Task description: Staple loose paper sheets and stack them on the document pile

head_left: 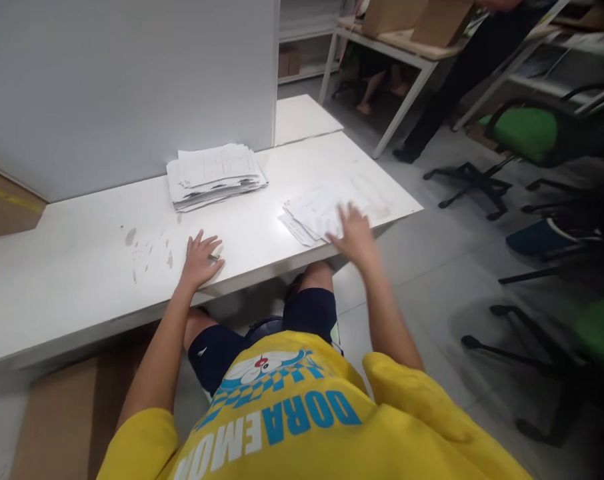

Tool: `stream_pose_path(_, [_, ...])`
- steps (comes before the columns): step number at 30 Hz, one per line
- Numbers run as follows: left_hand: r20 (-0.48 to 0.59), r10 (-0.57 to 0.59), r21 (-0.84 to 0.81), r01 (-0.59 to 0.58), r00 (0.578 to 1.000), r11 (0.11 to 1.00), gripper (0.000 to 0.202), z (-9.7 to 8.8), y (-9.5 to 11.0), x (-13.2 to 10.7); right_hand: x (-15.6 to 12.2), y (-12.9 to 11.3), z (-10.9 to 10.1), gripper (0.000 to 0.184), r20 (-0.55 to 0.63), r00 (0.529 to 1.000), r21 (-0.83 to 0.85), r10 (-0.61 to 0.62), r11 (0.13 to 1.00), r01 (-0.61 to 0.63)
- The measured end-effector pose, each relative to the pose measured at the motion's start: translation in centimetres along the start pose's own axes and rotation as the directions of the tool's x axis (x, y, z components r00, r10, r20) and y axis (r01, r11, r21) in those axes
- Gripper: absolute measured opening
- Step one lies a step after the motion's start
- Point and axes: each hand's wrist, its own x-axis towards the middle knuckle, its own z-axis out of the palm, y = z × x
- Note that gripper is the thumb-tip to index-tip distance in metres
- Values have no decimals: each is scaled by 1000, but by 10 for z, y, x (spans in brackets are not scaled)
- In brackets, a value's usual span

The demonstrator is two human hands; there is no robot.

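My left hand (201, 261) lies on the white table (252, 243) with its fingers spread. A small shiny object (215, 257), too small to name, shows between its thumb and fingers. Over the near right part of some loose paper sheets (307, 212) is my right hand (356, 239), slightly blurred, fingers apart and not gripping anything I can see. The sheets are fanned out unevenly, and their right side is smeared by motion. Farther back stands a thicker stack of papers (217, 175), its edges uneven, against the grey partition (147, 87).
A cardboard box (7, 203) sits at the table's left end, and another box (62, 420) is below it. Green chairs (525, 133) and a blue bin (539, 237) stand on the right. Behind, a person in dark trousers (447, 87) is beside another table (392, 47).
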Motion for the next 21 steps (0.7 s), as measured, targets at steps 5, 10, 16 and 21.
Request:
stream_pose_path(5, [-30, 16, 14, -16, 999, 1000, 26, -3, 3, -2, -18, -24, 35, 52, 42, 988, 34, 150, 988, -151])
stream_pose_path(10, [-30, 14, 48, -12, 999, 999, 23, -7, 9, -5, -30, -23, 40, 41, -136, 990, 71, 25, 997, -15])
stream_pose_path(16, [-51, 5, 37, -3, 999, 999, 29, -2, 6, -12, -22, -47, 16, 35, -499, 862, 122, -91, 977, 173])
stream_pose_path(21, [-58, -40, 81, 45, 998, 996, 45, 0, 8, -13, -24, -139, 20, 40, -450, 838, 338, -308, 810, 479])
